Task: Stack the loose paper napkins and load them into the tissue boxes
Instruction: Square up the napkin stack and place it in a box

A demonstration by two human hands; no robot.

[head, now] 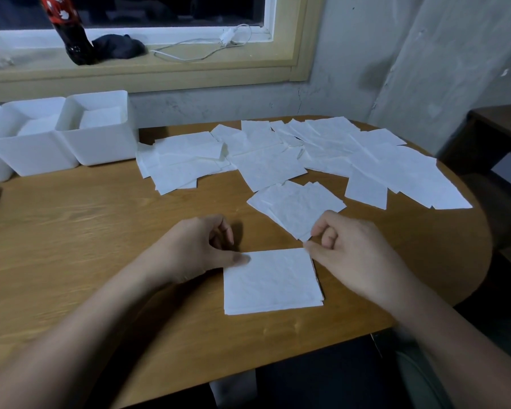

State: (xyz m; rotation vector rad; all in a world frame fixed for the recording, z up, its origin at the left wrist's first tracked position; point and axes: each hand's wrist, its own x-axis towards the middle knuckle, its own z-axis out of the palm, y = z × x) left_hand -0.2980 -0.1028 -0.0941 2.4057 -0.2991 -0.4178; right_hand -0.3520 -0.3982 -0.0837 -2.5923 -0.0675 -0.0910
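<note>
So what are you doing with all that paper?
A person is stacking napkins. The left grip touches the neat stack at a corner, the right grip sits beside it. Many loose napkins lie spread across the table; the white boxes at the left already hold some.

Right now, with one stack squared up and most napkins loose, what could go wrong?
The loose napkins at far right reach the rim of the table; a brushing arm might knock them off.
The stack shows uneven right-side edges, so it could fan out when lifted toward the tissue boxes.
The right hand may drag several overlapped sheets from the near pile at once.
</note>
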